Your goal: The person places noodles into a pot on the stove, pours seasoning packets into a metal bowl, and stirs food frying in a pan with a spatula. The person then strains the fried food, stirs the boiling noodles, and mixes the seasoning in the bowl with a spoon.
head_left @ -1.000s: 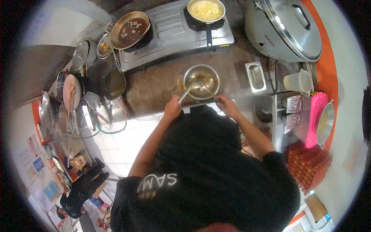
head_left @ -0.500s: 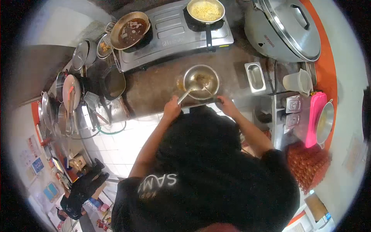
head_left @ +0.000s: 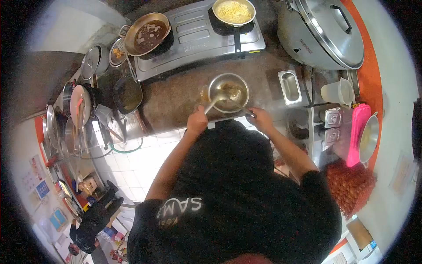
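Note:
A round metal bowl (head_left: pixel 212 83) stands at the counter's near edge, with some brownish contents in the bottom. My left hand (head_left: pixel 198 120) is closed round the handle of a metal spoon (head_left: pixel 212 104), which slants up to the right into the bowl. From the other side, my right hand (head_left: pixel 261 120) grips a thinner metal utensil (head_left: pixel 241 107) that also reaches into the bowl; its head is too blurred to name for sure. The two tools' heads are close together inside the bowl. Both hands stay outside the rim, on the near side.
Behind the bowl is a gas stove (head_left: pixel 193 33) carrying a pan of dark liquid (head_left: pixel 151 37) and a pan of pale yellow food (head_left: pixel 234 12). A large rice cooker (head_left: pixel 303 44), a small steel tray (head_left: pixel 290 88) and a white jug (head_left: pixel 338 93) are right. Left, pans stack; another person (head_left: pixel 94 222) is beyond.
The right-hand utensil has shifted inside the bowl, with the right hand slightly further right. The left hand is nearly still. The other person at lower left has moved a little.

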`<state>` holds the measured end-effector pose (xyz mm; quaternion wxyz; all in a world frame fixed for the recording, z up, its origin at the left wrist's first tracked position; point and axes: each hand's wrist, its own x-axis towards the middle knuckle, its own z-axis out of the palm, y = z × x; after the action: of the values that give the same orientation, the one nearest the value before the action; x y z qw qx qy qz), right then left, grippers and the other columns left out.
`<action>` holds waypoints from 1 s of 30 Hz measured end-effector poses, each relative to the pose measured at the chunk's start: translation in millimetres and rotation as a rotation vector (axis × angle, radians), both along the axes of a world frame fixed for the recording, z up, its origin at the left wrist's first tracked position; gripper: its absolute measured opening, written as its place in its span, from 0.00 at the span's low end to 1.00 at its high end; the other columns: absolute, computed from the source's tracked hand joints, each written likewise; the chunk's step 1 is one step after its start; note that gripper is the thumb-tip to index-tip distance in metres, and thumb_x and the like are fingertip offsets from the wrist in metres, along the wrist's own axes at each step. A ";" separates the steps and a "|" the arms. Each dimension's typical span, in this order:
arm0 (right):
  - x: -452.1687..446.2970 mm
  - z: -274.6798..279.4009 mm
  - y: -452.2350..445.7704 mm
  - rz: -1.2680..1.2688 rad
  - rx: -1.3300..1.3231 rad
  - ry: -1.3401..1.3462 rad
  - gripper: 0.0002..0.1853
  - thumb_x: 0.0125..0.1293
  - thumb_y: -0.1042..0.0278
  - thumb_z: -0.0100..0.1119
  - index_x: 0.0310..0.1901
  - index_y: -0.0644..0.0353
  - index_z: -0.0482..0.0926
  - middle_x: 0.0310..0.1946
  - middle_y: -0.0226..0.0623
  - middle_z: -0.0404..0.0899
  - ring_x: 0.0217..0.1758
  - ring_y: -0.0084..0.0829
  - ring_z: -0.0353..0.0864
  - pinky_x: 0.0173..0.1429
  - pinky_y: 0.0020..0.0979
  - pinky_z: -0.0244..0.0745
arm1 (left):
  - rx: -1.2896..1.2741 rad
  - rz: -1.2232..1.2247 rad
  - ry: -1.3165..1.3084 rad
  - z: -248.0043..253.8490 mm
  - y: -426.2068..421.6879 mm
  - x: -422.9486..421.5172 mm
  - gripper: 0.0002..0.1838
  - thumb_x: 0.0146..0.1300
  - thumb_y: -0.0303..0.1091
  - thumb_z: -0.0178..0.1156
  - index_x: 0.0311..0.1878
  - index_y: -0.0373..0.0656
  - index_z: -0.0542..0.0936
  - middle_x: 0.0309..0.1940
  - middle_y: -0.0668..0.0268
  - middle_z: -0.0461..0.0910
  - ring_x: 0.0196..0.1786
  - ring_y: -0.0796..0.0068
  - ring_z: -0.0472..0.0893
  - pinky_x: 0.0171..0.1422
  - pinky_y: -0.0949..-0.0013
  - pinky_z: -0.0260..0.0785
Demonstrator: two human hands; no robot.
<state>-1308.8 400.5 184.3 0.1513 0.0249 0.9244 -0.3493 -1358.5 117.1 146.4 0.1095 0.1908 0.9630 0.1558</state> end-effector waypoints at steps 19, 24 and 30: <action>5.7 -31.9 22.3 -0.370 -0.791 -0.703 0.10 0.54 0.64 0.53 0.37 0.59 0.73 0.22 0.29 0.71 0.23 0.19 0.68 0.26 0.20 0.63 | 0.192 0.332 -0.183 32.8 -9.9 -11.4 0.11 0.51 0.30 0.45 0.38 0.38 0.63 0.23 0.44 0.73 0.28 0.44 0.73 0.34 0.48 0.64; 11.4 -31.9 26.7 -0.535 -1.046 -0.770 0.10 0.55 0.60 0.52 0.32 0.58 0.71 0.20 0.29 0.70 0.21 0.20 0.68 0.25 0.21 0.63 | 0.202 0.365 -0.219 31.8 -9.8 -6.0 0.10 0.51 0.31 0.45 0.37 0.40 0.63 0.23 0.43 0.72 0.29 0.43 0.72 0.35 0.48 0.63; 1.2 0.2 22.7 -0.596 -1.611 -0.834 0.14 0.56 0.56 0.51 0.36 0.58 0.67 0.22 0.30 0.67 0.22 0.21 0.64 0.24 0.21 0.60 | 0.309 0.223 -0.275 33.9 -6.0 -5.4 0.10 0.50 0.30 0.46 0.37 0.41 0.63 0.22 0.45 0.72 0.29 0.44 0.72 0.35 0.47 0.62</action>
<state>-1307.6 423.2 184.6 0.3453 0.2701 0.2332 -0.8680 -1363.8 111.1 180.3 0.1914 0.0747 0.9187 0.3372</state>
